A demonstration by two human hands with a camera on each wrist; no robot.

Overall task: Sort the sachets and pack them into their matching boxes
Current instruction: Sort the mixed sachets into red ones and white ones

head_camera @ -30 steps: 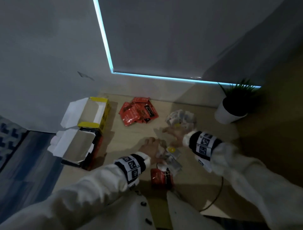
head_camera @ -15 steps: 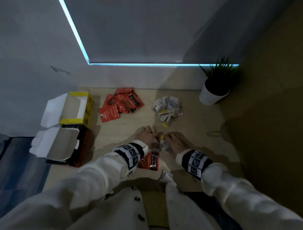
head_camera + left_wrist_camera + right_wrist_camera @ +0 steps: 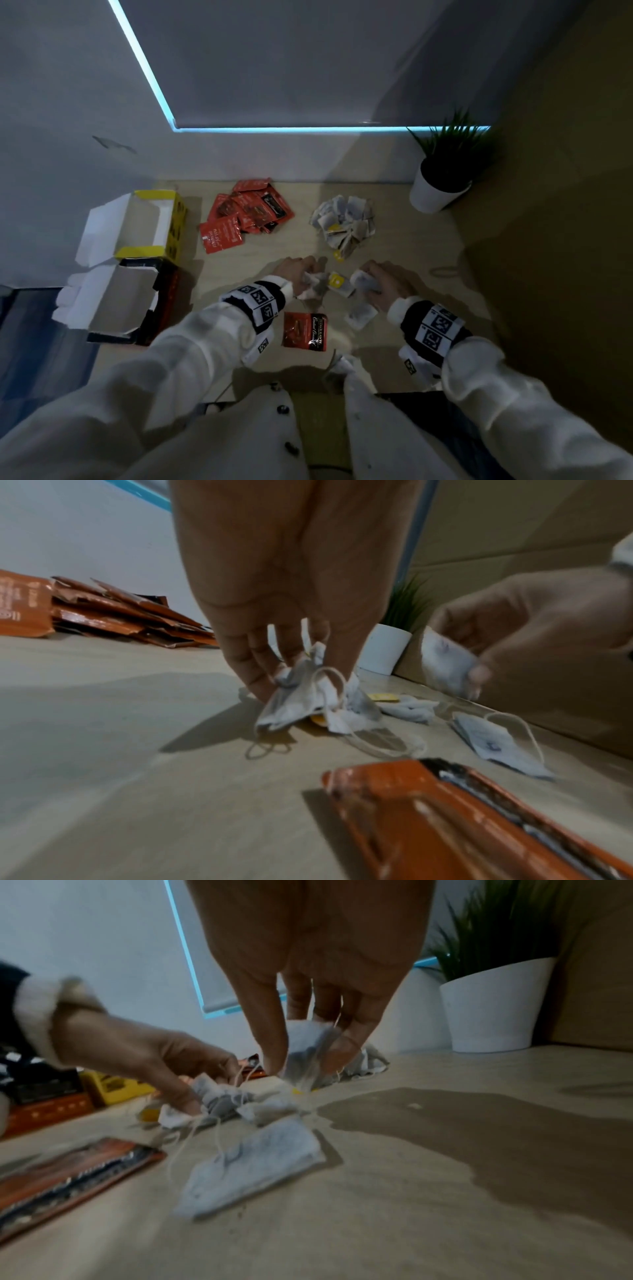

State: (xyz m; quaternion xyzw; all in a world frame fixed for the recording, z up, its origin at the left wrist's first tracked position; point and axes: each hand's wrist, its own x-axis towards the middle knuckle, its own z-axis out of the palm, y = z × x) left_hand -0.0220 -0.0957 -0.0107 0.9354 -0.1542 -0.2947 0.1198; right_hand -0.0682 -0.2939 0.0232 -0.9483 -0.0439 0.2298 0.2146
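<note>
On the pale wooden table my left hand [image 3: 301, 274] pinches a bunch of white tea bags [image 3: 308, 699] with strings, just above the surface. My right hand [image 3: 380, 281] pinches a single white tea bag [image 3: 308, 1045]. Between the hands lies a tea bag with a yellow tag [image 3: 337, 282]. Another loose white tea bag [image 3: 361, 313] and one red sachet [image 3: 305, 330] lie in front of me. Farther back sit a pile of red sachets [image 3: 248, 214] and a pile of white tea bags [image 3: 344, 224]. An open yellow box [image 3: 150, 222] and an open red-black box [image 3: 126, 305] stand at the left.
A white pot with a green plant [image 3: 440, 185] stands at the back right by a brown wall. A rubber band [image 3: 443, 272] lies right of my right hand. The table's left edge runs just beyond the boxes. A grey wall closes the back.
My right hand drew back from the far white pile to the near cluster and took a tea bag. My left hand now pinches a bunch of bags. The hands have moved slightly apart.
</note>
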